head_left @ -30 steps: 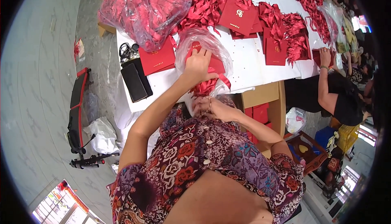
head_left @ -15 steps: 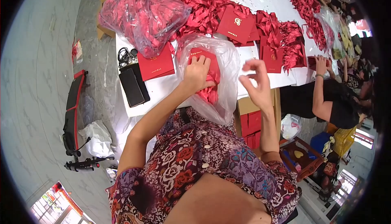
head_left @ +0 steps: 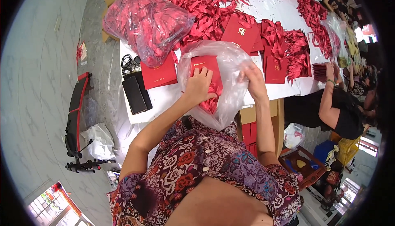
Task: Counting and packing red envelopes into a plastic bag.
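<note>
A clear plastic bag (head_left: 228, 71) stands at the table's near edge in front of me, its mouth spread. Inside it lies a flat red paper gift bag (head_left: 205, 62) with gold print, crumpled red ribbons (head_left: 210, 104) at its lower end. My left hand (head_left: 197, 87) grips the gift bag, fingers over its face and thumb on the ribbon side. My right hand (head_left: 254, 82) is at the plastic bag's right rim, its fingers smeared by motion; whether they pinch the film is unclear.
A bulging plastic bag of red ribbon (head_left: 146, 26) sits at the far left. Near it are a black phone (head_left: 135, 96) and red gift bags (head_left: 160, 73). Ribboned red bags (head_left: 275, 63) lie right. An open carton (head_left: 263, 115) stands by my right arm. A co-worker's hands (head_left: 331, 76) hold a red stack.
My right hand has moved left and slightly down to the plastic bag's rim, which has spread wider. My left hand stays on the red gift bag. The co-worker's hands have shifted.
</note>
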Tool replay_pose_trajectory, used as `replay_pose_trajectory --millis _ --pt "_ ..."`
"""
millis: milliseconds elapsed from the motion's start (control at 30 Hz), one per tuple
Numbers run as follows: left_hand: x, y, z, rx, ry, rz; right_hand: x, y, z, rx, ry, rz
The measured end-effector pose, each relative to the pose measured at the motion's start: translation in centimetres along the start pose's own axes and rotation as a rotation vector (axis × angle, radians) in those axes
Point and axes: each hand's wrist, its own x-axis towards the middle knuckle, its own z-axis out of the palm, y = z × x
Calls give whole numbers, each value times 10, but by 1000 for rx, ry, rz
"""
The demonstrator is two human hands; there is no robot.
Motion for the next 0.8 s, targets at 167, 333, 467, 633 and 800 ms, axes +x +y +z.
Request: replay_pose_trajectory --millis 167,333,467,633,800 --pt "-2 3 -9 -32 -86 -45 7 12 -7 474 214 93" --pt "-12 6 -8 -23 25 -15 -4 98 -21 -146 32 275" --pt "-21 0 -7 -78 -14 -51 18 100 21 -389 -38 640" --pt "-45 -8 -23 -458 178 30 17 102 30 -281 -99 135" --pt "-81 -1 -6 -482 591 -322 10 187 -26 -264 -140 140"
